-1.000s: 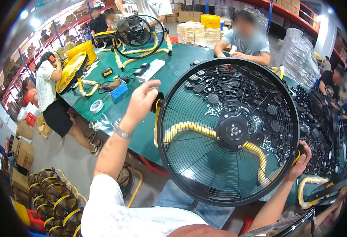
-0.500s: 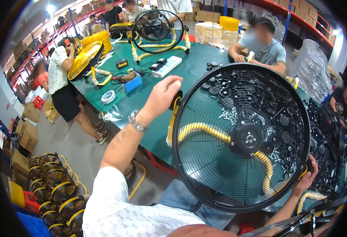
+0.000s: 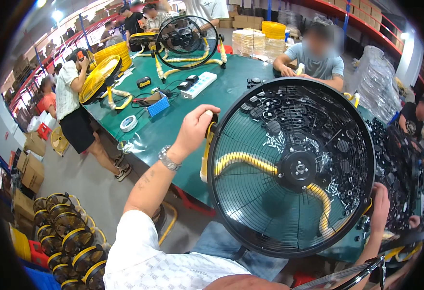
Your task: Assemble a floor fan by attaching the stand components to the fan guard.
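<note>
The big black floor fan [image 3: 291, 166] is held upright over the near edge of the green counter [image 3: 173, 130], its yellow tube frame behind the grille. The left hand [image 3: 195, 128] has its fingers closed on the left rim. The right hand [image 3: 380, 208] grips the right rim, so I think the fan could tip or slide off if one grip loosens.

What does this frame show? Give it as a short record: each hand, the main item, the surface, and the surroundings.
left hand: grips the upper left rim of the fan, by its yellow side bracket
right hand: holds the fan's lower right rim
fan: large round black wire-grille fan, held up on edge, yellow tubular frame showing through the grille
table: green, with a white power strip, tape roll and small black parts
surroundings: another black fan at the far end; finished fans stacked on the floor; other people working
</note>
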A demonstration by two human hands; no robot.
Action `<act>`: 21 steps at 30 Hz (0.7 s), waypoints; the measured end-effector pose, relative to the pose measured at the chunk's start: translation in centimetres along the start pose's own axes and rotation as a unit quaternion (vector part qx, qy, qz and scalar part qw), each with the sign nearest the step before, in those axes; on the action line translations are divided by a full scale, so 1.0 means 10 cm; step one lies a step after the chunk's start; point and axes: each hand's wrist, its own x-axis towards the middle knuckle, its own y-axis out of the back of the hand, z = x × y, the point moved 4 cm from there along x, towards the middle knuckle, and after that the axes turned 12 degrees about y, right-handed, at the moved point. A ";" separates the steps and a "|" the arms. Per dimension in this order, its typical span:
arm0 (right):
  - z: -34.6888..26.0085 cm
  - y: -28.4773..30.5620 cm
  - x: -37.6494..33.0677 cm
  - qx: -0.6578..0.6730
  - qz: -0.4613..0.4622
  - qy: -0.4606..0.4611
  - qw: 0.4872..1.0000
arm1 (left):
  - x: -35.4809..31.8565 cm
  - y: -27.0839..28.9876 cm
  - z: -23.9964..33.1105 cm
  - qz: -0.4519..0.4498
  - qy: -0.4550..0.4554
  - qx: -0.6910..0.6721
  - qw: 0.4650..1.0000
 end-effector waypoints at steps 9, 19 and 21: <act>0.09 -0.04 0.29 -0.009 -0.202 -0.077 0.976 | -0.03 -0.12 -0.03 0.082 -0.048 0.068 0.993; -0.30 -0.15 -0.19 -0.196 0.000 0.292 0.936 | 0.19 0.16 0.00 -0.051 0.044 0.101 0.993; -0.28 -0.19 -0.02 -0.309 -0.024 0.300 0.902 | 0.12 0.00 0.11 0.037 -0.338 0.398 0.852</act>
